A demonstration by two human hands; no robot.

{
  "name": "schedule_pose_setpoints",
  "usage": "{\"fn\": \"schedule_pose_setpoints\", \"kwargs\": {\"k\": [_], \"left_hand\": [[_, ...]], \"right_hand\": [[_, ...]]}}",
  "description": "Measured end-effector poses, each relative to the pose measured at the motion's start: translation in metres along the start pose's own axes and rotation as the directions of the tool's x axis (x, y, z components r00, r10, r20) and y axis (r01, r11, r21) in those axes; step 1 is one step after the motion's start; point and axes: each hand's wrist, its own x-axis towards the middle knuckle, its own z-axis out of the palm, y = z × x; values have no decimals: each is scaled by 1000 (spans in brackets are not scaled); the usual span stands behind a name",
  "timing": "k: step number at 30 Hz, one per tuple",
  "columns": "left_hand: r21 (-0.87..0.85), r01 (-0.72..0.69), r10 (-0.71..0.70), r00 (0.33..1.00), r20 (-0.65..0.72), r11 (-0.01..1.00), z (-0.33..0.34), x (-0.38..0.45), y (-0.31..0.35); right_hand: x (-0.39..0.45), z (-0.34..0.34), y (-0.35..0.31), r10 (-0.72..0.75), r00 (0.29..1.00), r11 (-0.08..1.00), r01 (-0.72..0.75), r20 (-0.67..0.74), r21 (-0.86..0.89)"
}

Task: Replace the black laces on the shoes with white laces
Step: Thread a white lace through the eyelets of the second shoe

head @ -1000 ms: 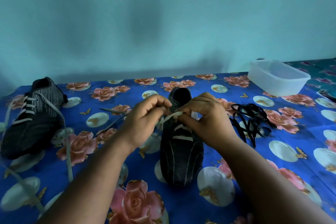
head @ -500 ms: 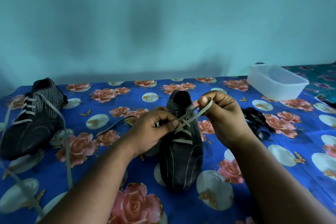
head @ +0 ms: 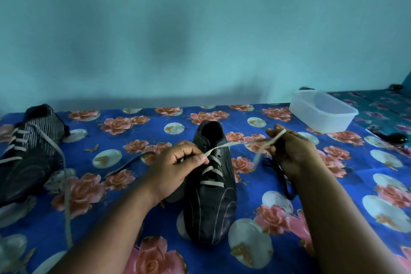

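A black shoe (head: pixel 211 204) stands in the middle of the blue floral cloth, toe toward me, with a white lace (head: pixel 231 144) crossing its lower eyelets. My left hand (head: pixel 175 169) pinches the lace at the shoe's left side. My right hand (head: pixel 293 153) grips the other end and holds it out taut to the right of the shoe. A second black shoe (head: pixel 29 153) with a white lace lies at the far left, its loose end trailing toward me. The removed black laces (head: pixel 282 178) lie partly hidden under my right hand.
An open translucent plastic box (head: pixel 322 112) sits at the back right on the cloth (head: pixel 355 184). A dark object (head: pixel 398 138) lies near the right edge. A teal wall rises behind the surface.
My right hand has drawn the white lace end farther out to the right and away from the shoe. My left hand has stayed at the shoe's left eyelets.
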Motion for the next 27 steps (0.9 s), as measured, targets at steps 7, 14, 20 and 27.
{"fn": "schedule_pose_setpoints", "kwargs": {"k": [7,14,20,27], "left_hand": [[61,-44,47,998,-46,997,6,1,3],[241,-142,154,987,-35,960,7,1,5],[227,-123,143,987,-71,966,8,0,9],[180,-85,100,993,-71,980,6,-1,12]], "right_hand": [[-22,17,18,-729,614,266,662,303,-700],[-40,33,38,-312,335,-109,917,889,-384],[-31,26,31,-279,248,-62,959,928,-275],[-32,24,28,-286,307,-40,943,908,-332]]}}
